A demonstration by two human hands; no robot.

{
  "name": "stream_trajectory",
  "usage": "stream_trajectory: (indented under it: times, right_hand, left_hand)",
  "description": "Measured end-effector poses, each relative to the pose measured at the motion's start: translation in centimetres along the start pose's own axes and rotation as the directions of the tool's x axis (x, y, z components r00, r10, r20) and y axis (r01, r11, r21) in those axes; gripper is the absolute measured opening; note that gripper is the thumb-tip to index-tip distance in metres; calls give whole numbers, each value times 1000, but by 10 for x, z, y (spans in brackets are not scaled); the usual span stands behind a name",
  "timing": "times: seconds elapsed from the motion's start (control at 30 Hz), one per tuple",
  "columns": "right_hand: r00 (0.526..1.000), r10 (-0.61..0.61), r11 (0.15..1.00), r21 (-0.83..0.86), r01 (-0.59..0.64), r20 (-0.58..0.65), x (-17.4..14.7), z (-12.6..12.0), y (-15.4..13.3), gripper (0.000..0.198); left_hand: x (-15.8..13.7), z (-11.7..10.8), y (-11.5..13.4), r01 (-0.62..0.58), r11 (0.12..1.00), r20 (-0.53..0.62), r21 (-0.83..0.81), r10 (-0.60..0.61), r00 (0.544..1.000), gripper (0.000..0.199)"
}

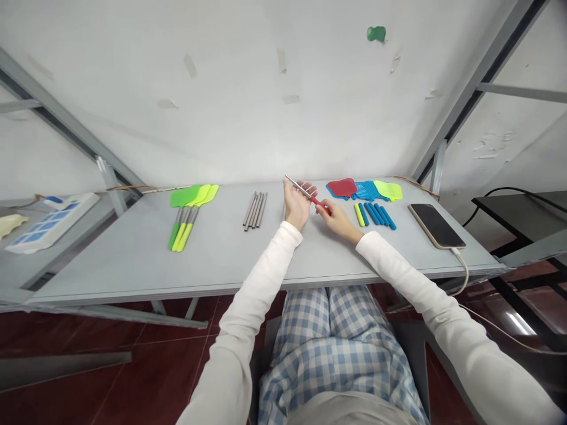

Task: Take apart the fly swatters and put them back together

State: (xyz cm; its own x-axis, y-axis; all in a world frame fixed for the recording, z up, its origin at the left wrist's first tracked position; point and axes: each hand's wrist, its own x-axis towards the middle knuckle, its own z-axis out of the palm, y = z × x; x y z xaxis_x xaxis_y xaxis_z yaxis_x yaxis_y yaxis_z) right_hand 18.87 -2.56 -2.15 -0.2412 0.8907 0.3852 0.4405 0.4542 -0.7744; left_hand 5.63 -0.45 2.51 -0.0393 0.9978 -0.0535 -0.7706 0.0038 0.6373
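In the middle of the view, my right hand [339, 221] is closed around a red handle [318, 204] with a thin metal tube [296, 185] extending from it, up and to the left. My left hand [296, 206] is turned palm up with its fingers apart, and the tube lies across it near the thumb. Several loose metal tubes [256, 211] rest on the table to the left. Right of my hands are a red swatter head [342, 188], blue swatter heads [367, 190] and a yellow-green one [388, 190]. Below them lie several blue handles [380, 215] and a yellow-green handle [358, 215].
Assembled green and yellow-green fly swatters [185, 198] lie on the grey table [133, 254] at left. A phone [436, 225] with a white charging cable [463, 265] sits near the right end. Metal frame posts [438, 168] flank the table, and a white wall [248, 136] stands behind.
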Motion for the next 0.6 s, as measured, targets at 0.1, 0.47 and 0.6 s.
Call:
stream_trajectory:
  times: [0.1,0.47,0.6]
  right_hand:
    - [998,46,997,-65,-42,51,-6,7,-3,30]
    - [645,37,290,609,-738,763,-12,-1,-42,36]
    - [636,-68,110,640,-761,768,-16,1,-37,37]
  left_hand:
    - [-1,8,1,-18,1000,-38,-8,18,999,47]
    - [3,11,14,128,991,-88,26,-125,988,40]
    - [14,13,30,182,983,-80,-9,-182,980,39]
